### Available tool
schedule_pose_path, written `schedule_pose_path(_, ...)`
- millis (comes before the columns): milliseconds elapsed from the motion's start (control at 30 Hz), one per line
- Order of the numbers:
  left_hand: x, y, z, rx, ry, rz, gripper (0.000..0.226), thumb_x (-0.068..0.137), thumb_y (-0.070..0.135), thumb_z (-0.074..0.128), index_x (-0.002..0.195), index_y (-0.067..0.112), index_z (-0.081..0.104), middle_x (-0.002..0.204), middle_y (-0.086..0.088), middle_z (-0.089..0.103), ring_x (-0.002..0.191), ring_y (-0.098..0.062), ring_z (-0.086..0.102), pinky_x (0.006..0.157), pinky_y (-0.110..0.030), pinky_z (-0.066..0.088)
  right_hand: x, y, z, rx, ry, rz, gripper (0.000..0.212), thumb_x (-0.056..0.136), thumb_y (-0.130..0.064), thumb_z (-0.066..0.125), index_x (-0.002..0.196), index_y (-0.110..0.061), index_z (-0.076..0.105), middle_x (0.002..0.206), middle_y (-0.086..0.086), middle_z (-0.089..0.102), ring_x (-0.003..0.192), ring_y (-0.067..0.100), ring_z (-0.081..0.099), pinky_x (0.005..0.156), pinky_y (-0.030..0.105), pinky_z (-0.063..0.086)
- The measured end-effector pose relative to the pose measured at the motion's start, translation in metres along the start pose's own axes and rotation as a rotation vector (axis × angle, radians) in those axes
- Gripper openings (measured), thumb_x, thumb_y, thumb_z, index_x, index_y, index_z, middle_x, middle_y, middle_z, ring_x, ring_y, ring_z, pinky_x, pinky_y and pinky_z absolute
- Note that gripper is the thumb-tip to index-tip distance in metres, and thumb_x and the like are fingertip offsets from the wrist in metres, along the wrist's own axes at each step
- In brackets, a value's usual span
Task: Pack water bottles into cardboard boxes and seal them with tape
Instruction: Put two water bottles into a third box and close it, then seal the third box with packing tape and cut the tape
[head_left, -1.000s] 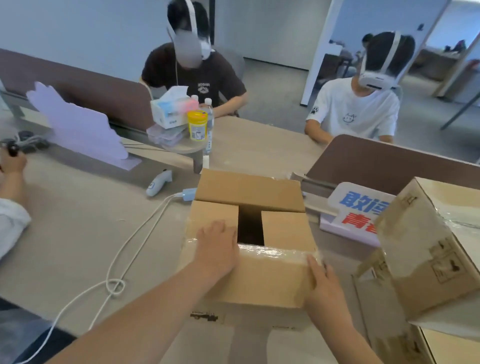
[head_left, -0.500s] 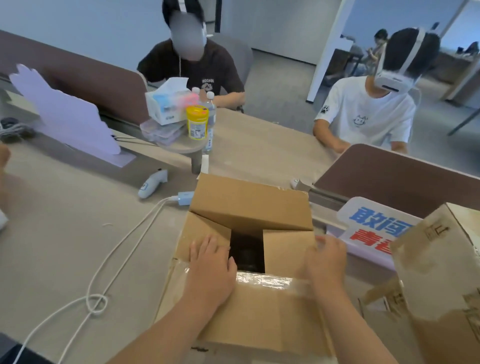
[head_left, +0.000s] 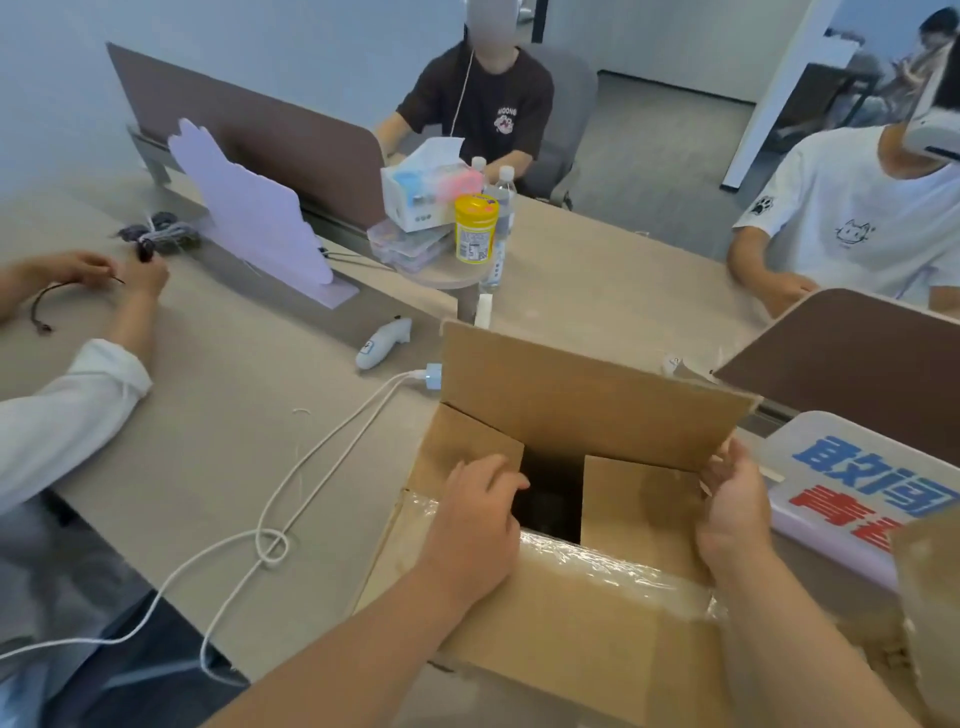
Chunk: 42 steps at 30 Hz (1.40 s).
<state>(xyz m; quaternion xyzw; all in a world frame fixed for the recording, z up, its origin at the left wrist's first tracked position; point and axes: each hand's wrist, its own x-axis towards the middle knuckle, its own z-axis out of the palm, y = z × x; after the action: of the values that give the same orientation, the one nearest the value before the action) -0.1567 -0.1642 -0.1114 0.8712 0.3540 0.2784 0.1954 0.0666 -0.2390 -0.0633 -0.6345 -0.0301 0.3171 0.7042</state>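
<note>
Fig. L grip (head_left: 480, 501) lay released, flat on inner flap (head_left: 462, 441) of cardboard box (head_left: 571, 629); R grip (head_left: 732, 506) grasped rear flap (head_left: 587, 400) at its end. Opening sat betw. grips; counter (head_left: 234, 415) beneath.

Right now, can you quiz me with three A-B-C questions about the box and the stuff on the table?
1. Where does the left hand rest?
A) up in the air
B) on the left inner flap of the cardboard box
C) behind the person's back

2. What colour is the can by the water bottles?
A) green
B) black
C) yellow

3. How is the box's far flap?
A) standing up
B) taped flat
C) torn off

Answers:
1 B, the hand lies on that flap beside the dark gap.
2 C, the can's body and lid are yellow.
3 A, the flap rises open, and the right hand holds its corner.
</note>
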Motion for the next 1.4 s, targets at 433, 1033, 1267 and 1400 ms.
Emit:
schedule_pose_path(433,0.001,0.024,-0.039,0.396,-0.447,0.011,0.057,0.098,0.05,0.026,0.151,0.029,0.017,0.16,-0.002,0.013,0.148,-0.023,0.006,0.117,-0.048,-0.003,-0.054,-0.036,-0.044,-1.361,-0.402,-0.015,0.032,0.1,-0.027,0.039,0.12,-0.022,0.063,0.121,-0.004,0.052,0.112,0.016,0.048,0.099,0.029,0.033)
schedule_pose_path(1033,0.008,0.028,-0.011,0.65,-0.641,-0.056,0.074,0.095,0.06,0.009,0.15,0.013,0.021,0.157,-0.013,0.019,0.144,-0.029,0.018,0.115,-0.05,0.009,-0.113,0.071,-0.03,-1.622,-0.093,-0.249,0.089,0.074,-0.064,-0.001,0.153,-0.024,0.002,0.161,0.0,-0.011,0.147,0.019,-0.012,0.117,0.042,-0.007)
schedule_pose_path(1267,0.105,0.12,-0.028,0.418,-0.525,0.114,0.039,0.094,0.041,0.035,0.11,0.018,0.061,0.12,-0.007,0.06,0.11,-0.028,0.056,0.094,-0.037,0.044,-0.14,-0.047,-0.067,-1.15,0.146,-0.388,0.032,0.097,-0.03,0.041,0.123,-0.016,0.054,0.127,0.003,0.053,0.12,0.024,0.048,0.1,0.035,0.039)
schedule_pose_path(1400,0.126,0.23,-0.024,0.157,-0.432,0.296,0.029,0.094,0.03,0.043,0.097,0.011,0.066,0.104,-0.012,0.065,0.097,-0.03,0.06,0.082,-0.034,0.046,-0.179,-0.136,-0.126,-0.945,0.406,-0.546,0.022,0.095,-0.019,0.046,0.094,-0.01,0.066,0.094,0.003,0.068,0.085,0.02,0.059,0.074,0.031,0.047)
